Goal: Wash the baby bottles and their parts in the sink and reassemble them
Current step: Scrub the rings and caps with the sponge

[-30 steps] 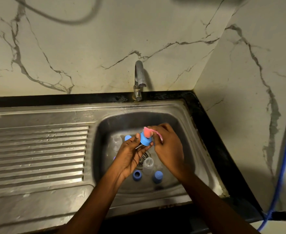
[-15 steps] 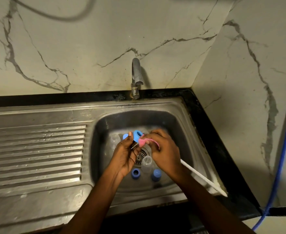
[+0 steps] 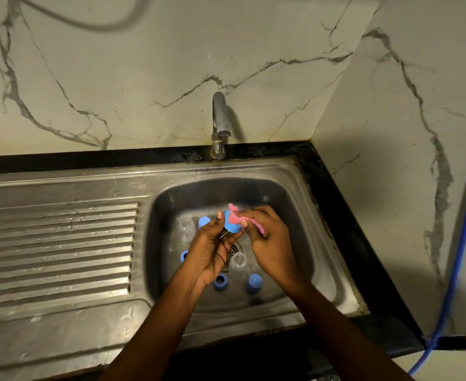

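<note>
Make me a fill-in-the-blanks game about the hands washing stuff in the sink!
1. The left hand holds a bottle cap whose colour is ____.
2. The right hand rubs the cap with a scrubber whose colour is ____.
3. The clear bottle stands inside the ____.
4. The tap has no ____ running from it.

Missing words: blue; pink; sink; water

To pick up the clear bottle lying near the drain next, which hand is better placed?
Probably the left hand. It holds only the blue cap and hangs just beside the clear bottle. The right hand grips the pink cloth.
</note>
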